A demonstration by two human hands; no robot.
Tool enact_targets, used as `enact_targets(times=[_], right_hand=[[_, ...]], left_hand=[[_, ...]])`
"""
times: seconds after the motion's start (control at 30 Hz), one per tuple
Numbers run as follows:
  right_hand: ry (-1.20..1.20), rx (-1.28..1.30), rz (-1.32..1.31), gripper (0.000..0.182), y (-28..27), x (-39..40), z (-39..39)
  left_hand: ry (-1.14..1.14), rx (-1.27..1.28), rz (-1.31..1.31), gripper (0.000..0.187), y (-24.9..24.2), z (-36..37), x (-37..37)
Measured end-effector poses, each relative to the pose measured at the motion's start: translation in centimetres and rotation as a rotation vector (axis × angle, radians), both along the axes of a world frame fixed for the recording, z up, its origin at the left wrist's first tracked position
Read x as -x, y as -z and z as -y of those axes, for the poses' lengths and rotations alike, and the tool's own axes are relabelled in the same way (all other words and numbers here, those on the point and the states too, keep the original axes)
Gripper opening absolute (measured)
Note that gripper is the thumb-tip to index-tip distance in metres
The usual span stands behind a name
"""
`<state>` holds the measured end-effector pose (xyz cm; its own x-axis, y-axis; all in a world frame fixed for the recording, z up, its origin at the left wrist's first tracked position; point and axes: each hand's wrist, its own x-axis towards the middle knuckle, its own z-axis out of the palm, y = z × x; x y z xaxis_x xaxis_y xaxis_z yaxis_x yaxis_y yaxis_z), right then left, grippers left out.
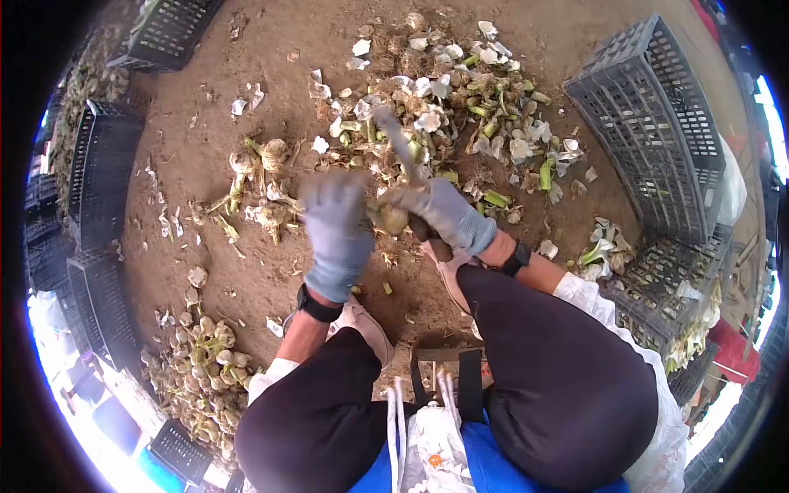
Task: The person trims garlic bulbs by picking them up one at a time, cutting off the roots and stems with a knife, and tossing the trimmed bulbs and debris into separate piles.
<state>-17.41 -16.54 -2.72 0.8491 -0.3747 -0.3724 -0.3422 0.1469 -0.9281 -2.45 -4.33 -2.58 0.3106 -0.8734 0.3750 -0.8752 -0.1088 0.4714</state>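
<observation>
My left hand (337, 226), in a grey-blue glove, is blurred by motion just left of a garlic bulb (394, 218). Its fingers look stretched out and hold nothing that shows. The gloved right hand (440, 212) is closed around a cutting tool with a grey blade (396, 140) that points up and away. That bulb sits between my hands, against the right hand's fingers; what exactly supports it is unclear. Left of the hands, several garlic bulbs with stalks (269, 156) lie on the soil. Beyond the hands spreads a heap of cut stalks, roots and white peelings (493, 123).
A black slatted crate (649, 123) stands tilted at the right, with another crate (666, 275) below it. More dark crates (103, 177) line the left. A pile of garlic bulbs (201, 370) lies at the lower left, near my knee.
</observation>
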Motion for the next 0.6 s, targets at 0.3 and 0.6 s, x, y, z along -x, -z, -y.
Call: enact_targets(times=[0.3,0.6], right_hand=[[0.047,0.356,-0.053,0.057,1.2,1.3,0.3],[-0.286,0.818,-0.191,0.020,-1.9,-0.4,3.6]], left_hand=[[-0.453,0.104,-1.374,0.029,6.5,-3.4,2.3],[-0.160,-0.008,-0.520,0.022,-0.3,-0.1,0.9]])
